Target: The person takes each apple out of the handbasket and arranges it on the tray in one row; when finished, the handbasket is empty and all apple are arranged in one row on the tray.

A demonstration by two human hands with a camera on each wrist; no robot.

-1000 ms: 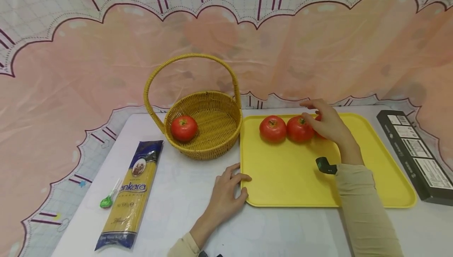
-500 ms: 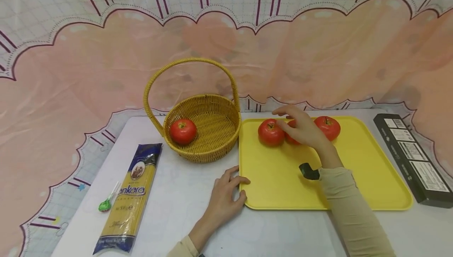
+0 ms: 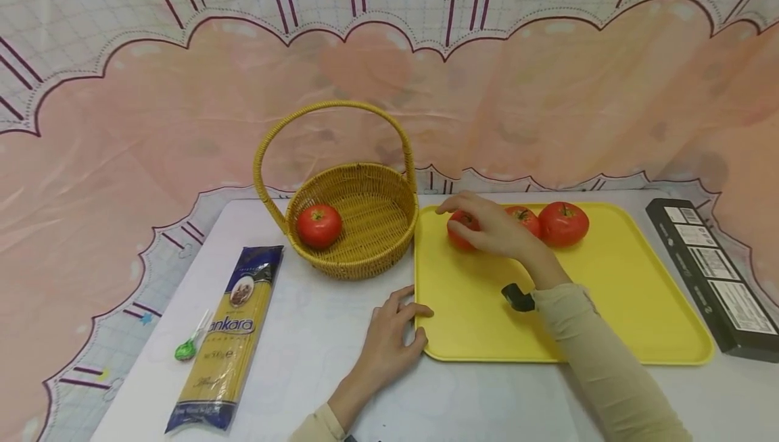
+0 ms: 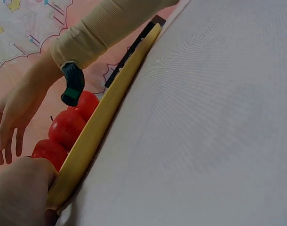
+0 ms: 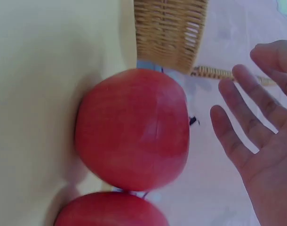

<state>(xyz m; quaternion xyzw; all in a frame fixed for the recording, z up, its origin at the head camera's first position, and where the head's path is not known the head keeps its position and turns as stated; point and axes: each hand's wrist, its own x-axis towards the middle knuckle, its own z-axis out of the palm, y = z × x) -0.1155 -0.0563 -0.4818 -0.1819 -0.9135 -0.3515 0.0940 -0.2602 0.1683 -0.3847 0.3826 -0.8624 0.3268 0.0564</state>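
Note:
My left hand (image 3: 389,340) grips the left edge of the yellow tray (image 3: 481,320) near its front corner, fingers over the rim. Three red apples (image 3: 563,224) sit in a row along the tray's back. Over the leftmost apple (image 3: 459,236) hovers my right hand (image 3: 496,229), partly covering it in the head view. The right wrist view shows that hand's fingers (image 5: 235,136) spread and apart from the apple (image 5: 134,129). Another red apple (image 3: 319,226) lies in the left part of the wicker basket (image 3: 359,267).
The basket, with its tall handle (image 3: 331,105), stands left of the tray. A pasta packet (image 3: 225,340) lies farther left, beside a green lollipop (image 3: 185,350). Right of the tray is a long black box (image 3: 712,280). A patterned cloth (image 3: 377,90) hangs behind the table.
My right hand has moved left along the row, from the rightmost apple to above the leftmost one. The middle apple now sits closer to the right one. My left hand stays at the tray edge.

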